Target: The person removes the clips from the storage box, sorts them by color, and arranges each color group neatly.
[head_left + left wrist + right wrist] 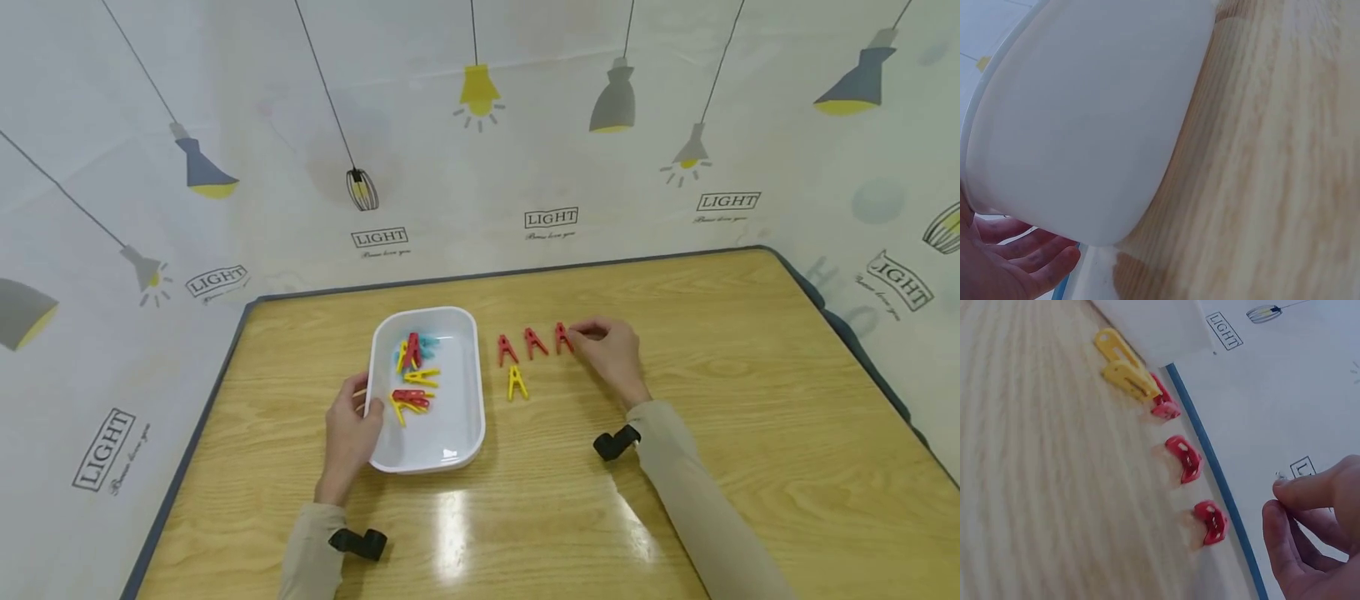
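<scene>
Red clips (531, 335) sat in a row right of the head frame's centre, above a yellow clip (515, 377), with the right hand (611, 357) beside the last, its grip bent, tips nearly together, holding nothing; a low sweep could have knocked that clip askew. Left of centre, the left hand (355, 425) clasped the tray (457, 392), thumb over its rim, and a tug might have shifted the clips inside (412, 350).

A smooth, glossy, white rectangular plastic tray (456, 392) sits on a shiny yellow-brown wood-grain worktop (735, 358), red A-shaped plastic clips (532, 338) at its two o'clock.
</scene>
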### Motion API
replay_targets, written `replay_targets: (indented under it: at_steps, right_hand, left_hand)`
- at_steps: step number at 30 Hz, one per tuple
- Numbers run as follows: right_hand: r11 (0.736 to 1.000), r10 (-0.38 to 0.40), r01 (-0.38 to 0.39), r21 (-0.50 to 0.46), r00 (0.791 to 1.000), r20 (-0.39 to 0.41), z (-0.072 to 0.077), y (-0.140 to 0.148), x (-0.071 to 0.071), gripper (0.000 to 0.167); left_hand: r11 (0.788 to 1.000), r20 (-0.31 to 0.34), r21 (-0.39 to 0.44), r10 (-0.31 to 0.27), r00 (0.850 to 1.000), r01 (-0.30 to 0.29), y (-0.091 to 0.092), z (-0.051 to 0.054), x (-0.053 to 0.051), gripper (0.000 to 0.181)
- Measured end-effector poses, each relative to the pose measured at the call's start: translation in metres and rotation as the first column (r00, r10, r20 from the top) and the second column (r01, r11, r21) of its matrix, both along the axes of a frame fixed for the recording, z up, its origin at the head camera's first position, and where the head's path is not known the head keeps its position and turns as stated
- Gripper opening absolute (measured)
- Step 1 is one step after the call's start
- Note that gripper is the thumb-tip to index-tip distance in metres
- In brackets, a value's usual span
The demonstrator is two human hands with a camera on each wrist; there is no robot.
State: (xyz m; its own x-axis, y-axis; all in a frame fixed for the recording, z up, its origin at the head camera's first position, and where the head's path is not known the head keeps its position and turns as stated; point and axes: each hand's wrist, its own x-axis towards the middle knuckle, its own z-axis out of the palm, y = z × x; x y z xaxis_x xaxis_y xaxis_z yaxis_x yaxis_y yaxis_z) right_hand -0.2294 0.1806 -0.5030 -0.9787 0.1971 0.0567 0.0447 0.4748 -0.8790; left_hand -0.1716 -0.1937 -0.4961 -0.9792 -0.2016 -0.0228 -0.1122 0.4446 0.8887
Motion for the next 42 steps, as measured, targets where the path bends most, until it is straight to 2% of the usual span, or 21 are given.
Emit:
replay_targets:
  at_steps: [5, 10, 16, 20, 24, 28, 33, 38, 42]
  right_hand:
    - [0.999, 0.024, -0.025, -0.022, 0.999, -0.03, 0.011, -0.012, -0.007, 0.022]
    - [0.999, 0.015, -0.017, -0.033, 0.999, -0.05, 0.014, -0.022, -0.014, 0.021]
    - [0.994, 0.036, -0.042, -0.102, 0.997, -0.066, 0.018, -0.032, -0.018, 0.02]
    - [0.985, 0.067, -0.077, -0.156, 0.996, -0.064, 0.021, -0.04, -0.021, 0.023]
    - [0.983, 0.084, -0.094, -0.16, 0.994, -0.065, 0.026, -0.051, -0.023, 0.023]
    - [0.977, 0.113, -0.125, -0.174, 0.99, -0.08, 0.035, -0.067, -0.025, 0.021]
    - [0.956, 0.162, -0.176, -0.233, 0.984, -0.081, 0.048, -0.089, -0.031, 0.021]
    - [0.949, 0.209, -0.216, -0.229, 0.976, -0.057, 0.058, -0.104, -0.032, 0.021]
    - [0.948, 0.233, -0.238, -0.213, 0.971, -0.048, 0.059, -0.114, -0.033, 0.018]
  left_hand:
    - [1.0, -0.02, 0.001, 0.004, 1.0, -0.004, 0.0, -0.001, 0.0, 0.045]
    - [1.0, -0.032, -0.002, 0.002, 0.999, -0.002, 0.0, -0.003, 0.0, 0.045]
    - [1.0, -0.042, 0.002, 0.011, 0.999, -0.011, -0.001, -0.002, -0.001, 0.045]
    - [1.0, -0.04, 0.01, 0.018, 0.999, -0.017, -0.001, -0.002, 0.0, 0.045]
    - [1.0, -0.043, 0.017, 0.012, 0.999, -0.011, -0.001, -0.002, 0.0, 0.046]
    - [1.0, -0.042, 0.007, 0.006, 0.999, -0.006, 0.0, -0.002, 0.0, 0.045]
    - [1.0, -0.046, -0.001, 0.011, 0.999, -0.011, -0.001, -0.003, -0.001, 0.045]
    - [1.0, -0.043, 0.004, 0.012, 0.999, -0.012, -0.001, -0.004, -0.001, 0.045]
    - [1.0, -0.044, 0.003, 0.013, 0.999, -0.012, -0.001, -0.003, -0.001, 0.044]
